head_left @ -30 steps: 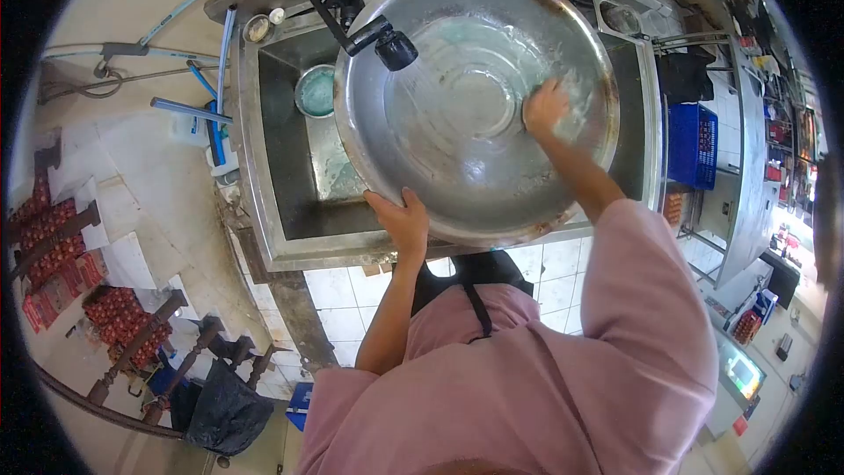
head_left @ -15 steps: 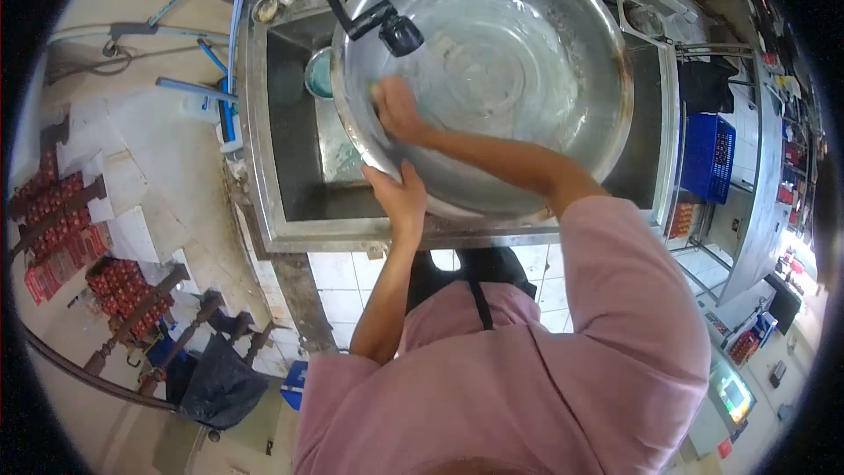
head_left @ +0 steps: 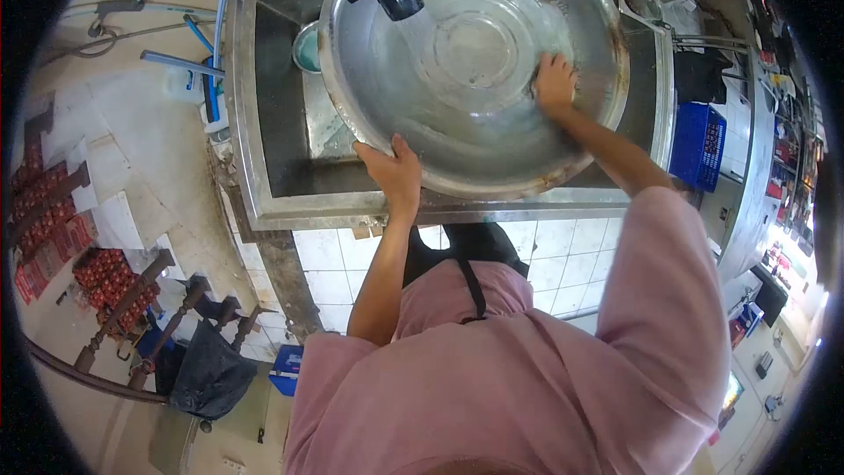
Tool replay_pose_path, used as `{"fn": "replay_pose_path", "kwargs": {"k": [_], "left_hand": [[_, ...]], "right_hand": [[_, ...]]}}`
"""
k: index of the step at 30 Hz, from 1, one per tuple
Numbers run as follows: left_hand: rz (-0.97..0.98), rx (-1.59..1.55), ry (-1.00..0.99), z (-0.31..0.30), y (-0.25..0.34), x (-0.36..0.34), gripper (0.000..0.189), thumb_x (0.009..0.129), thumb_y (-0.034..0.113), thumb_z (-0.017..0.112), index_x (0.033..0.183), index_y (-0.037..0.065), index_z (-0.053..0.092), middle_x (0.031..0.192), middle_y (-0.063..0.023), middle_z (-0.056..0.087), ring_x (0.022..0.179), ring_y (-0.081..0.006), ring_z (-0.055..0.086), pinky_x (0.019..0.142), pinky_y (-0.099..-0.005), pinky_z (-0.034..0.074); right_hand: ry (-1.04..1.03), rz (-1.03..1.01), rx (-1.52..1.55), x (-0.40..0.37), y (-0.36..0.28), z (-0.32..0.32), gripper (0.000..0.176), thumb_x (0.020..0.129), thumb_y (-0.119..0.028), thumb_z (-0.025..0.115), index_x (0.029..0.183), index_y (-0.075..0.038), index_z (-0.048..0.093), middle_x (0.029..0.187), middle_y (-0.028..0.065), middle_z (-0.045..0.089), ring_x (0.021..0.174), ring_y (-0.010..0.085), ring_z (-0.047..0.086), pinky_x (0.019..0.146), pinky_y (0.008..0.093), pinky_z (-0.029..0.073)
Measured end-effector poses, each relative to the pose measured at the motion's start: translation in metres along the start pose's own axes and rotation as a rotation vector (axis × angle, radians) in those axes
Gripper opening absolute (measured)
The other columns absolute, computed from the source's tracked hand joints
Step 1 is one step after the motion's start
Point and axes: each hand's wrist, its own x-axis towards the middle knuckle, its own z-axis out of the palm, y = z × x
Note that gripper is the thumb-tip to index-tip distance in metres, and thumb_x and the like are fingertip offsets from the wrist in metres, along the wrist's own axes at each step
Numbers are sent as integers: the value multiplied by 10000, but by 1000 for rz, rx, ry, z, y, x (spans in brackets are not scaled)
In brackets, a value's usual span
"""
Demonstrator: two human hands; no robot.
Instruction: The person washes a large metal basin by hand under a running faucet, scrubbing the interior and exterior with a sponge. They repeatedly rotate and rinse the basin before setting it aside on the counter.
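Note:
A large round metal basin (head_left: pixel 475 183) rests tilted across the sink (head_left: pixel 286 105). My left hand (head_left: pixel 396 178) is closed on its near left rim, thumb upward. Inside the basin, my right hand (head_left: pixel 556 86) presses with bent fingers against the right part of the wet inner wall. Its palm and fingers hide most of what it holds, which looked like a small yellow-green pad a moment earlier. A black tap (head_left: pixel 401 2) hangs over the basin's left side, and water seems to run from it. Shallow, cloudy water (head_left: pixel 475 53) covers the bottom.
A small teal-lined bowl (head_left: pixel 307 48) sits in the sink's left part. Blue pipes (head_left: pixel 217 44) stand left of the sink. At the right is a blue crate (head_left: pixel 699 145). Red net sacks (head_left: pixel 114 286) lie at the lower left, behind a wooden railing (head_left: pixel 132 299).
My right hand has swept from the basin's left inner wall over to its right side. My left hand keeps its hold on the rim. The view has shifted slightly.

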Motion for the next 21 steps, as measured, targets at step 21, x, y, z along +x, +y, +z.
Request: {"fn": "replay_pose_path", "kwargs": {"k": [21], "left_hand": [[108,-140,25,0,6,11,362,924,51,600,1198,-78,402,1124,-296,582,1059,-395,599,951,-405,435]], "right_hand": [[-321,-618,779,-96,-173,-12,284,871,-112,553,1134,-5,564,1084,240,573,1002,415,552,888,503,437]]}}
